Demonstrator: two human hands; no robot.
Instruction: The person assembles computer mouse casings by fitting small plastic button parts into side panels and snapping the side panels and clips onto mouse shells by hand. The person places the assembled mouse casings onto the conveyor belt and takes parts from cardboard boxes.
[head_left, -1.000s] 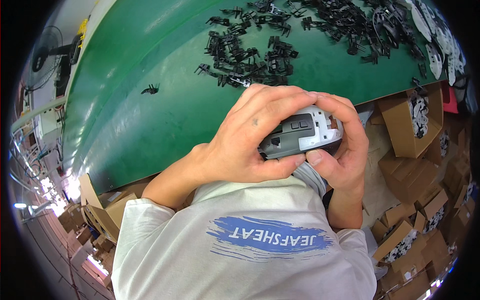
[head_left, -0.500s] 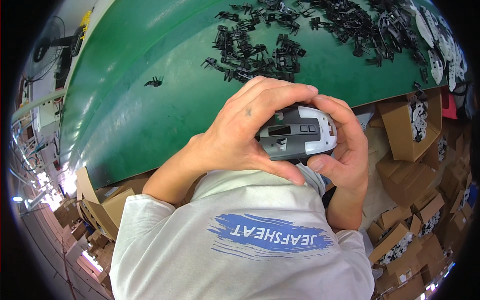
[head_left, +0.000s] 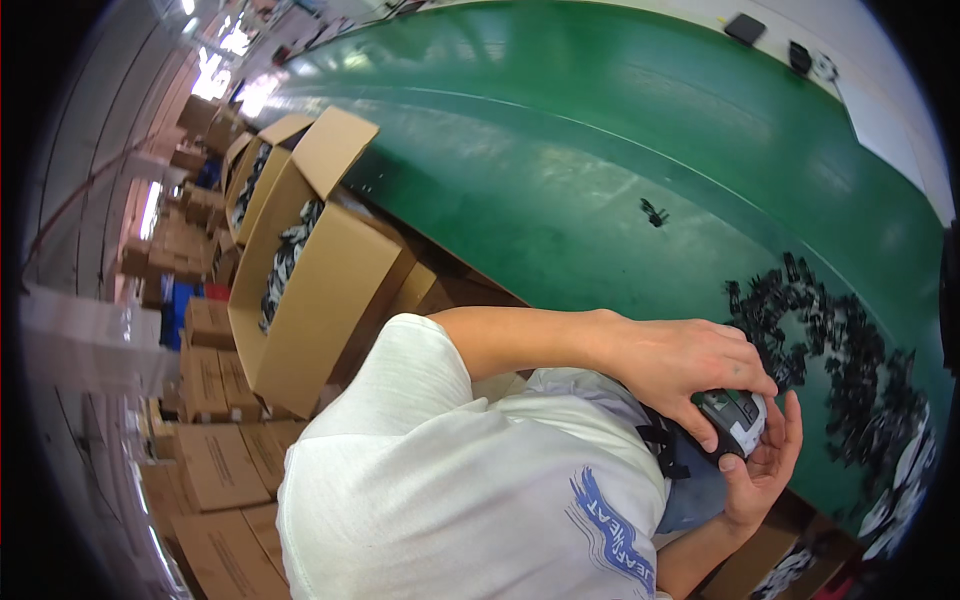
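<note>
Head view: two bare hands at the near edge of the green table (head_left: 480, 170). Shell (head_left: 738, 418), grey with a white end, is held up at that edge; whether it hangs over the table or just off it I cannot tell. Left hand (head_left: 690, 362): opened only to the shell's width and gripping it, fingers bent over the side toward the table, thumb on the opposite side. Right hand (head_left: 764, 480): half open, cupped about the white end, thumb by the side away from the table; how hard it presses cannot be told. Black parts (head_left: 858, 400) lie heaped on the table beyond the hands, white parts (head_left: 905, 472) farther along its right, and one lone part (head_left: 654, 213) well apart on its bare middle. An open box (head_left: 330, 290), filled with dark and pale pieces, stands off the table's near edge at left. Step in hand, judging by the grip: two-handed handling of the shell, clear of every loose part on the table. Next move, as I read it, calls for a steady left grip and the right fingers kept free to shift along the white end
</note>
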